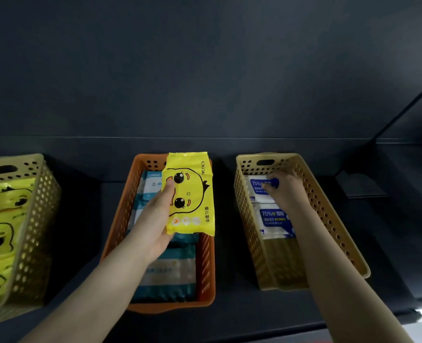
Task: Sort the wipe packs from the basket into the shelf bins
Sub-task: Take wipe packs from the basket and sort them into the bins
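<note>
The left hand (155, 219) has a tight grip on the yellow duck wipe pack (192, 194) over the orange bin (206, 268) of teal packs (165, 288); a slip drops it there, not in the left duck bin (36, 219). The right hand (289, 191) pinches an alcohol wipe pack (257, 188) in the right bin (328, 219)

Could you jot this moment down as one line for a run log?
left hand: holds yellow duck-face wipe pack over orange plastic bin | right hand: touches far white-and-blue alcohol wipe pack inside tan perforated bin
</note>
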{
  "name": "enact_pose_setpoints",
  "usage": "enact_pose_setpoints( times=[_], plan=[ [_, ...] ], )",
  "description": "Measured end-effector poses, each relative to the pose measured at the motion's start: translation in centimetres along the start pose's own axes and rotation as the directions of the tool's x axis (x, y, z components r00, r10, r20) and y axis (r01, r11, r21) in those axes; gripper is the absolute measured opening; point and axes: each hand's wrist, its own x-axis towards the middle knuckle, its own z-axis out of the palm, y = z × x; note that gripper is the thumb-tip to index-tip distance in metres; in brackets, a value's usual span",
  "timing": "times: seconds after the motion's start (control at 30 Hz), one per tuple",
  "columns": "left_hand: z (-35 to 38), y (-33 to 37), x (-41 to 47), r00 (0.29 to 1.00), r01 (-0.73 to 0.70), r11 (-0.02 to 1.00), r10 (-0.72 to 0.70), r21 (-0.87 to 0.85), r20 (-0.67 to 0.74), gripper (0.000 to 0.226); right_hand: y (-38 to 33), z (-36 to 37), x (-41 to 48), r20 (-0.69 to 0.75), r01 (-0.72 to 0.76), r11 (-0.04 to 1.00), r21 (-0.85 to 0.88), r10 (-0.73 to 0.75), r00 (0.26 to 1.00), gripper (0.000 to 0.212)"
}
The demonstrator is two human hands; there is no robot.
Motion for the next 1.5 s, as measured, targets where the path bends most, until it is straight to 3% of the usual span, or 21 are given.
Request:
enact_pose_setpoints(
  times=[0.1,0.2,0.27,0.4,0.5,0.63,0.7,0.77,0.87,1.03,1.23,1.33,1.4,1.5],
  plan=[
    [0.2,0.5,-0.2,0.998,-0.011,1.000,0.010,-0.008,-0.054,0.037,-0.2,-0.3,0.0,-0.068,0.027,1.000,0.003,-0.027,0.997,0.034],
    [0.1,0.9,-0.6,0.991,-0.082,0.997,0.079,-0.017,-0.108,0.033,-2.5,-2.0,-0.9,-0.248,0.140,0.979,0.147,-0.101,0.964,0.022],
    [-0.3,1.2,-1.1,0.982,-0.154,0.986,0.144,-0.071,-0.120,0.035,-5.6,-3.1,-2.8,-0.288,0.221,0.930,0.293,-0.134,0.948,0.022],
    [-1.8,2.5,-2.3,0.965,-0.258,0.949,0.245,-0.182,-0.090,0.030,-13.1,-3.0,-7.1,-0.002,0.221,0.715,0.664,-0.294,0.956,0.030],
    [-4.0,4.5,-3.6,0.950,-0.311,0.924,0.303,-0.221,-0.073,0.023,-18.2,-0.5,-8.8,0.149,0.024,0.490,0.871,-0.311,0.939,0.024],
    [-9.6,7.7,-4.9,0.907,-0.420,0.900,0.411,-0.118,-0.095,0.017,-24.2,1.8,-10.2,0.250,-0.226,0.137,0.965,-0.198,0.948,0.051],
    [-13.5,9.3,-5.5,0.891,-0.440,0.896,0.426,-0.063,-0.156,0.020,-27.1,2.5,-10.8,0.285,-0.291,0.003,0.957,-0.199,0.938,0.039],
    [-17.4,10.6,-6.1,0.882,-0.430,0.900,0.434,0.066,-0.184,0.028,-30.3,3.1,-11.6,0.301,-0.318,-0.040,0.947,-0.229,0.926,0.020],
    [-22.6,11.7,-6.9,0.853,-0.410,0.861,0.479,0.302,-0.207,0.022,-35.4,5.3,-12.7,0.352,-0.355,0.023,0.934,-0.207,0.913,0.028],
    [-29.8,13.7,-7.2,0.795,-0.403,0.797,0.548,0.449,-0.260,0.029,-42.0,9.1,-15.0,0.400,-0.377,0.166,0.911,-0.134,0.907,0.040],
    [-34.7,14.6,-5.8,0.733,-0.456,0.739,0.628,0.496,-0.261,0.040,-46.2,10.4,-15.7,0.187,-0.180,0.419,0.890,0.025,0.982,0.061],
    [-36.1,15.5,-5.1,0.653,-0.503,0.615,0.731,0.607,-0.199,0.035,-47.2,9.5,-14.5,0.108,-0.086,0.486,0.870,-0.016,0.994,0.048],
    [-36.9,15.9,-4.3,0.686,-0.482,0.622,0.706,0.617,-0.175,0.034,-47.2,9.4,-12.8,0.028,-0.013,0.618,0.786,-0.015,0.999,0.047],
    [-37.3,15.3,-2.9,0.795,-0.378,0.671,0.588,0.638,-0.148,0.054,-47.3,10.1,-11.2,-0.071,0.116,0.839,0.531,-0.092,0.993,0.050]
  ],
)
